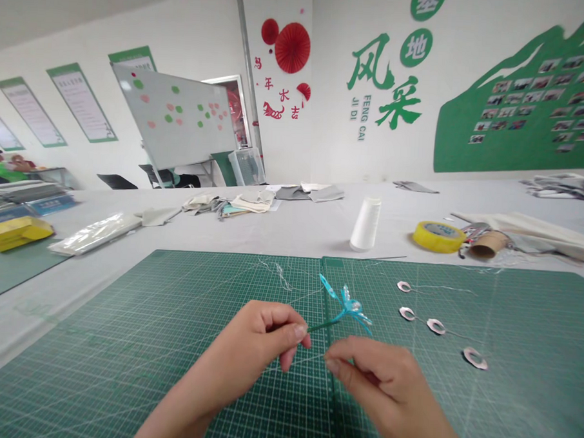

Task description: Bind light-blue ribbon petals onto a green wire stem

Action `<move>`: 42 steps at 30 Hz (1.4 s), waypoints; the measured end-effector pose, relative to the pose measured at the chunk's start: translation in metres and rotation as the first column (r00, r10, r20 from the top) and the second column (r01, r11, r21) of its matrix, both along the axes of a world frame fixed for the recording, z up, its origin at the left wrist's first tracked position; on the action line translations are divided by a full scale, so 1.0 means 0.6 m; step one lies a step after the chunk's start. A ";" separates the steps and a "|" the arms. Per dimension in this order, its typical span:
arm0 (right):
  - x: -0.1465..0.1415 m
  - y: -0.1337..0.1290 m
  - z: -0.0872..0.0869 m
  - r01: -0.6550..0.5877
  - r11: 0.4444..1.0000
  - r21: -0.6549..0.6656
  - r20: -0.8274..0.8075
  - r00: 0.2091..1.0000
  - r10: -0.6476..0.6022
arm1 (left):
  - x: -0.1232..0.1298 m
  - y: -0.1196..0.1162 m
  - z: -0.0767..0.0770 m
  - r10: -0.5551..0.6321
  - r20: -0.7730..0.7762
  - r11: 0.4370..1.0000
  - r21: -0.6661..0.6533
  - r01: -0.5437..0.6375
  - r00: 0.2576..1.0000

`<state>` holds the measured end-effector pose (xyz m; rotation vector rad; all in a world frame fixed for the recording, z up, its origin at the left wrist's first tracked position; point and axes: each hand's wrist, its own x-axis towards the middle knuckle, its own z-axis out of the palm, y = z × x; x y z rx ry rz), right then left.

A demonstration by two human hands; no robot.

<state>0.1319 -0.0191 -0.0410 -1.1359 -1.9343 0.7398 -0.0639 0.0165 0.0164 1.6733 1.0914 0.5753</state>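
The left hand (250,353) pinches a slim dark-green stem (322,325) between thumb and fingertips, a turquoise ribbon flower (350,307) standing at the stem's far end over the seam of a green gridded cutting mat (169,368). Just beside it and not touching, the right hand (381,384) brings thumb and forefinger close together near a faint fine thread (302,365), though the picture does not settle whether the thread is gripped. To the right on the mat lie four small silvery oval loops (435,326) trailing thin tails. Beyond the mat's far edge, on the pale grey desk (281,235), stand a white cone of yarn (366,223) and a yellow roll of tape (439,236), beside a brown cardboard tube (488,244) and beige fabric near the desk's right edge. Farther along the desk lie folded cloth scraps (229,203), while a clear plastic bag (95,233) and a yellow packet (18,233) sit toward its left side. A whiteboard dotted with green and pink marks (173,117) stands beyond the desk, before a wall bearing green lettering and a panel of small photographs (524,106). A co-worker in a green top (4,169) appears at the far left.
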 end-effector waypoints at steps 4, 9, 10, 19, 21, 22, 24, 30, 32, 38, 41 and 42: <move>0.001 0.008 0.000 0.003 0.986 -0.165 -0.121 0.992 -0.024 | -0.005 -0.002 0.001 -0.074 0.104 0.989 -0.121 0.087 0.992; 0.008 0.017 -0.006 -0.088 0.943 -0.320 -0.268 0.964 -0.001 | -0.009 -0.005 0.002 -0.196 0.149 0.956 -0.191 0.222 0.969; 0.009 0.019 -0.007 -0.110 0.938 -0.330 -0.289 0.957 0.010 | -0.009 -0.006 0.003 -0.226 0.136 0.947 -0.201 0.250 0.965; 0.017 0.031 -0.013 -0.249 0.887 -0.389 -0.346 0.932 0.110 | -0.012 -0.021 -0.004 -0.377 -0.213 0.920 -0.198 0.338 0.901; 0.019 0.030 -0.008 -0.243 0.890 -0.385 -0.316 0.941 0.120 | -0.010 -0.025 -0.004 -0.334 -0.318 0.942 -0.125 0.310 0.887; 0.019 0.028 -0.006 -0.233 0.895 -0.380 -0.289 0.949 0.125 | -0.009 -0.027 -0.004 -0.311 -0.353 0.950 -0.080 0.303 0.882; 0.019 0.025 0.000 -0.207 0.909 -0.363 -0.225 0.966 0.130 | -0.006 -0.031 -0.005 -0.275 -0.406 0.953 0.008 0.304 0.872; 0.014 0.013 0.018 -0.065 0.962 -0.264 0.007 0.998 0.069 | 0.000 -0.028 -0.014 -0.056 -0.588 0.925 0.274 0.264 0.807; 0.012 0.008 0.022 -0.022 0.983 -0.181 0.088 0.995 0.039 | 0.001 -0.025 -0.017 0.002 -0.611 0.918 0.316 0.241 0.792; 0.007 -0.001 0.016 -0.018 0.997 0.072 0.181 0.983 0.005 | 0.005 -0.014 -0.021 0.147 -0.569 0.916 0.386 0.105 0.809; 0.008 -0.004 0.008 -0.030 0.990 0.139 0.189 0.982 0.004 | 0.006 -0.008 -0.023 0.186 -0.499 0.918 0.395 0.032 0.846; 0.008 -0.006 0.005 -0.037 0.987 0.154 0.193 0.981 0.007 | 0.006 -0.006 -0.024 0.189 -0.473 0.921 0.389 0.012 0.860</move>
